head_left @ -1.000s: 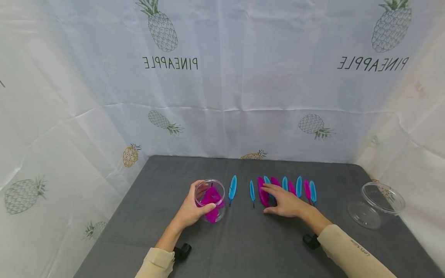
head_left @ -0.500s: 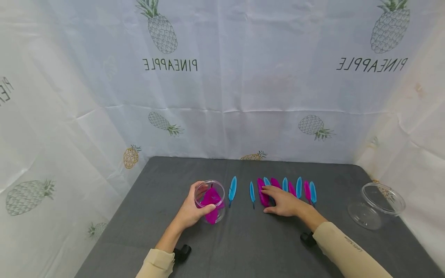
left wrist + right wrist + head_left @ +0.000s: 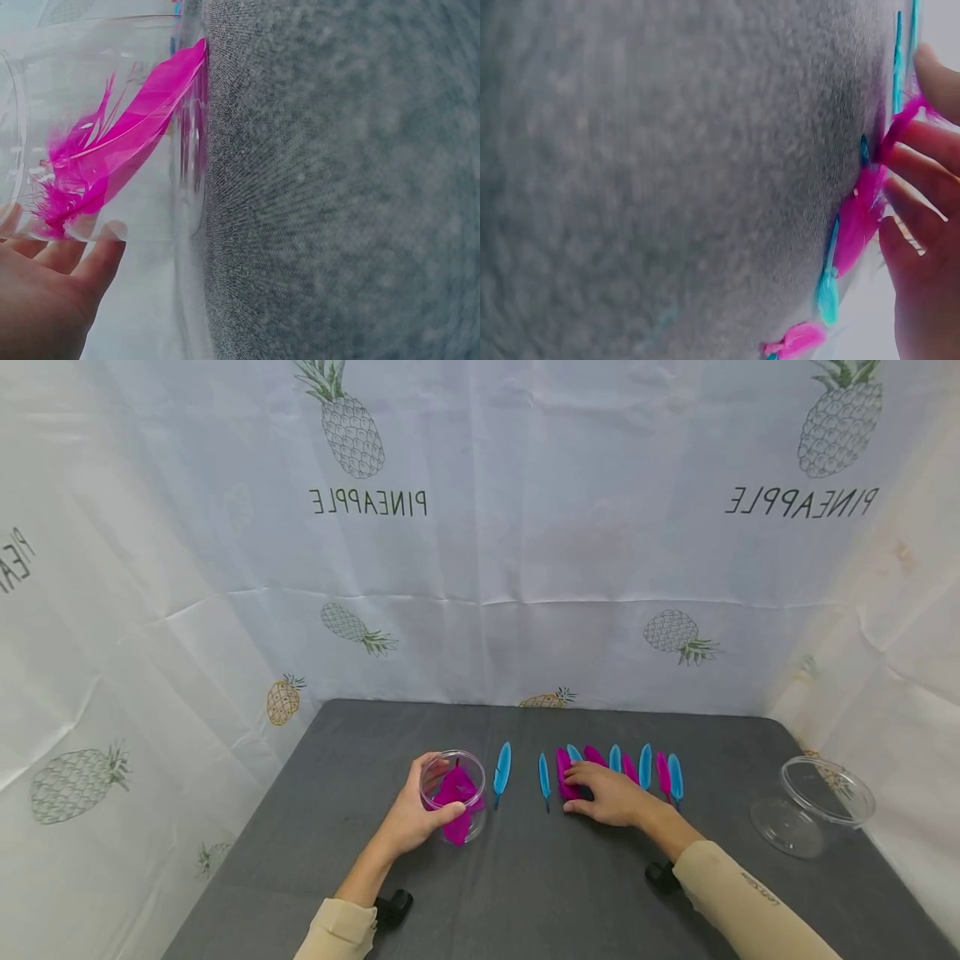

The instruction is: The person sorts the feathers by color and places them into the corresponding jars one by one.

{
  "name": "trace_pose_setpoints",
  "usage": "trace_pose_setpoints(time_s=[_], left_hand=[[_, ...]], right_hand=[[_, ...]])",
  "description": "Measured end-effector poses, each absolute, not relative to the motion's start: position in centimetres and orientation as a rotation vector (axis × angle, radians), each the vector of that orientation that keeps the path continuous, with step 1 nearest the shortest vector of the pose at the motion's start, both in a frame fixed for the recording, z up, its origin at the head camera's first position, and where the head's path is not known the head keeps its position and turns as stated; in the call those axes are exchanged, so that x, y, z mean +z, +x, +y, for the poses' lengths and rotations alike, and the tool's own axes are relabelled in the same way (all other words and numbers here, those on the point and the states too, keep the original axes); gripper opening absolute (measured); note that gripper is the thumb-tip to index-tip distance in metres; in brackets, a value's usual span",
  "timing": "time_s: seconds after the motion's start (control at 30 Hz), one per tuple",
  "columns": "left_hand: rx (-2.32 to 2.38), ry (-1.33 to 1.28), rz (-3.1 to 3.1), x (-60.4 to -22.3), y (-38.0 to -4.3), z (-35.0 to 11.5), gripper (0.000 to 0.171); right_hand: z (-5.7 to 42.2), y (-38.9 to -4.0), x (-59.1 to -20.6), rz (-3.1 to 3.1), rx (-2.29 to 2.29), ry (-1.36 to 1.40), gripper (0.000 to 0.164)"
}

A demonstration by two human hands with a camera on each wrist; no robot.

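Note:
My left hand [image 3: 416,810] grips a clear round plastic jar [image 3: 480,827] standing on the grey table, with thumb and fingers around its side. Bright pink feathers [image 3: 456,793] lie inside the jar; one pink feather [image 3: 135,127] leans against its wall in the left wrist view. Farther right, my right hand [image 3: 615,797] reaches over a row of feathers. Its fingers rest at a pink feather [image 3: 564,768] at the left of the row, with the thumb spread apart from them. Part of that feather is hidden under the hand; in the right wrist view, pink feather [image 3: 859,225] shows beside the fingertips.
Two blue feathers, one near the jar [image 3: 502,768] and a smaller one [image 3: 544,777], lie between the hands. Blue [image 3: 646,764] and pink feathers [image 3: 663,771] continue rightward. A second clear jar [image 3: 787,827] stands at the table's right. Pineapple-print cloth [image 3: 525,552] hangs behind.
My right hand has shifted very slightly, its thumb a little to the left beside the pink feather. The left hand and jar stay in place.

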State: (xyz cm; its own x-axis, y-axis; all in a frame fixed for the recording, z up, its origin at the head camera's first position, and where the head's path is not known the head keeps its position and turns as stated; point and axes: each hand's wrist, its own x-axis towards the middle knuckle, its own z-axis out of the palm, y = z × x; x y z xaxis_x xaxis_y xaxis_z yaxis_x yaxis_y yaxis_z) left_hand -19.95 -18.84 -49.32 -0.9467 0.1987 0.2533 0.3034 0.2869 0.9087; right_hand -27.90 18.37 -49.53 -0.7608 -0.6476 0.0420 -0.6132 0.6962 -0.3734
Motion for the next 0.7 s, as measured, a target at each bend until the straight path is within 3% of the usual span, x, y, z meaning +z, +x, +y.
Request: trace_pose_setpoints(time_s=[0.7], left_hand=[[-1.74,-0.467,-2.459,-49.4,-20.0,-19.0,0.085]], right_hand=[[16.6,-27.7,-48.8,2.823,-1.124,-0.916,0.017]])
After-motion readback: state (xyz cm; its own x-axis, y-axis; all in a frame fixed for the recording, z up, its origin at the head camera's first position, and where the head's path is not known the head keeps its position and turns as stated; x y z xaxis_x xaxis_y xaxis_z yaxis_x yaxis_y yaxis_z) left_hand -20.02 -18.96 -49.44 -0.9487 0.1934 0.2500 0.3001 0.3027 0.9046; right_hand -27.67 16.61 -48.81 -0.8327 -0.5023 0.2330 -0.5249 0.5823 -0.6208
